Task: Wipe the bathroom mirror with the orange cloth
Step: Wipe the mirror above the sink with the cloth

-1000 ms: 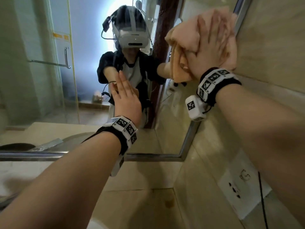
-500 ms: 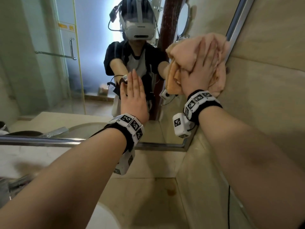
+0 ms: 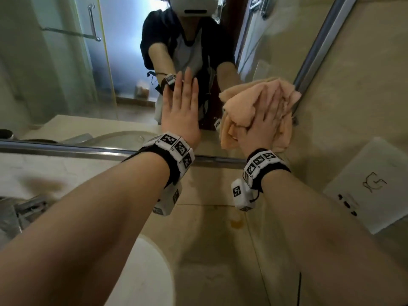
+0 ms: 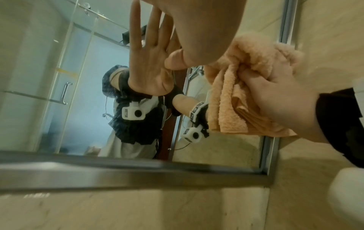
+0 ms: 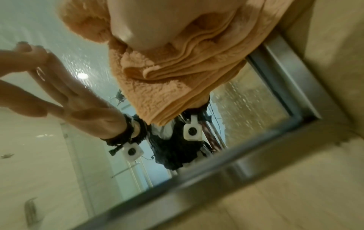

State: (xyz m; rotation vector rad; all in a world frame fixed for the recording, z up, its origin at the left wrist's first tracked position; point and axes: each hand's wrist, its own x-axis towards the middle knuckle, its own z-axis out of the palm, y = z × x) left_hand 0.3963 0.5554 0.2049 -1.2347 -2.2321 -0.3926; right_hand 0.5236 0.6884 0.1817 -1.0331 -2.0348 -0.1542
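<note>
Head view: right hand [image 3: 262,127] w/ fingers spread flat presses the bunched orange cloth [image 3: 245,109] against the mirror [image 3: 66,85], low in the glass near the bottom-right corner, just beside the metal frame [image 3: 318,47]. Cloth edge on the right touches or nearly touches the frame; can't tell which. Left hand [image 3: 182,113] is flat on the glass just left of the cloth, fingers straight & together, pointing up, holding nothing. Both wrists carry marker bands w/ white camera blocks. Below the mirror: beige tile, a white socket plate [image 3: 371,186] on the right wall, a white basin rim [image 3: 150,274] at bottom, a chrome tap [image 3: 28,206] at far left. Left wrist view: left hand [image 4: 183,31] seen from below, palm to the glass, fingers straight, its reflection meeting it; right hand [image 4: 275,93] to the right w/ thumb side visible, cloth [image 4: 232,96] folded in layers under it & hanging down a bit toward the bottom frame rail [image 4: 138,172]. Right wrist view: blurry; heel of right hand [image 5: 138,23] on top of the cloth [image 5: 167,80], which is squashed in folds on the glass close to the frame corner [image 5: 307,115]; left hand [image 5: 59,99] at left, fingers straight, lying on the mirror; water specks on the glass round the cloth.
</note>
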